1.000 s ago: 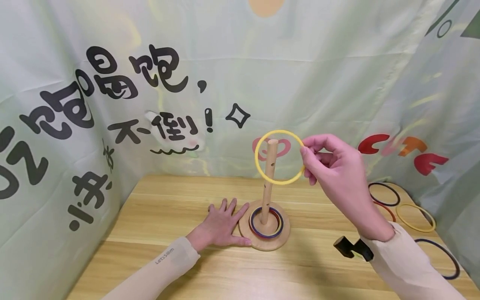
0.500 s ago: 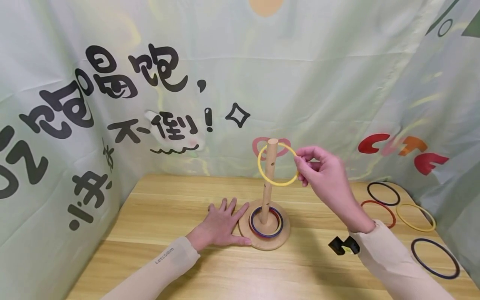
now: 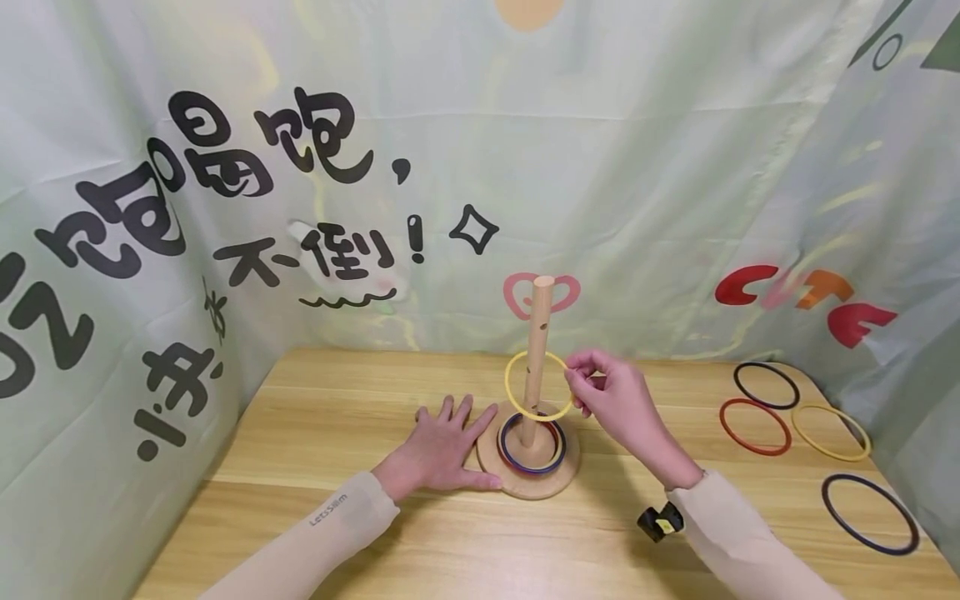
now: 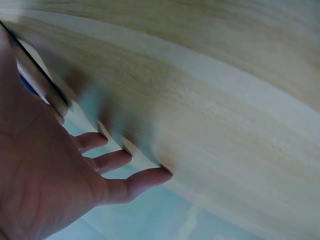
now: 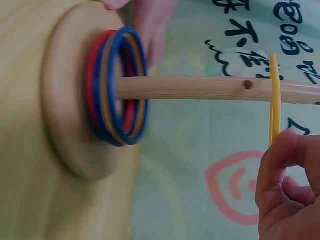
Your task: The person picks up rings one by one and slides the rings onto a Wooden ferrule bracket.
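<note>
A wooden post (image 3: 537,333) rises from a round wooden base (image 3: 491,458). Several stacked rings, blue, yellow and red (image 5: 92,85), lie around its foot. My right hand (image 3: 618,404) pinches the right edge of a yellow ring (image 5: 274,100) between thumb and fingers; this ring encircles the post partway down, above the stack. My left hand (image 3: 450,454) lies with spread fingers on the table beside the base, its thumb and forefinger at the base's left edge. In the left wrist view the fingertips (image 4: 162,174) touch the wooden surface.
To the right lie a dark ring (image 3: 750,396), a red ring (image 3: 727,437), a yellow ring (image 3: 806,442) and a dark blue ring (image 3: 847,527) on the wooden table (image 3: 360,400). Printed cloth (image 3: 637,167) hangs around the back and sides.
My right hand has moved left and down with the yellow ring, bringing it from the post's top to lower along the post. The left hand has stayed in place.
</note>
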`<state>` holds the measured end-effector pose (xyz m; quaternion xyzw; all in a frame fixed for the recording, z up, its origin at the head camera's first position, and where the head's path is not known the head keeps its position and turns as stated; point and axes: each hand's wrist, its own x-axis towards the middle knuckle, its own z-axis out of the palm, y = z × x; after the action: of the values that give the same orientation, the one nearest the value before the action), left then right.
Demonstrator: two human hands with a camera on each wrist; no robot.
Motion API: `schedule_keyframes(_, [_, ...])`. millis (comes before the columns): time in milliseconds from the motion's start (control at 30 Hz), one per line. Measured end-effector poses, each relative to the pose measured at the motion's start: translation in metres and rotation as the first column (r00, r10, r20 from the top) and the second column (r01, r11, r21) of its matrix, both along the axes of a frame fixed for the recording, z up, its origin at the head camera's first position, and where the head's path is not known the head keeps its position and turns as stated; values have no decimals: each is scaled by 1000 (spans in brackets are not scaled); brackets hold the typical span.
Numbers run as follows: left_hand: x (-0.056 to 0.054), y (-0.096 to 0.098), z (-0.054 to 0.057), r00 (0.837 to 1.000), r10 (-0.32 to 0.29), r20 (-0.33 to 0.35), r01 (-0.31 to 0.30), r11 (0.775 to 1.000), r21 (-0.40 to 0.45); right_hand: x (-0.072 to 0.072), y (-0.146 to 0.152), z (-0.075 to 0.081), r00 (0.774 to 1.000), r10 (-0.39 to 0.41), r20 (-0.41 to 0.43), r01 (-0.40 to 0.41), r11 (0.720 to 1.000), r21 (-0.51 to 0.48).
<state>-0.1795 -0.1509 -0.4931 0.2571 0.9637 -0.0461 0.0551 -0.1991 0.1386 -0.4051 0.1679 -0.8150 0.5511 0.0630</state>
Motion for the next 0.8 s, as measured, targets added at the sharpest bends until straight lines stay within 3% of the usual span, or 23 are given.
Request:
schedule_keyframes(433, [0,-1,0,1000,1,14,-1,1000,29,3,1,-48,990,6,141,-18,997,78])
schedule_keyframes(800, [1,0,0,1000,2,16,-2,1000,24,9,0,-66,985,12,175,-35,991,130])
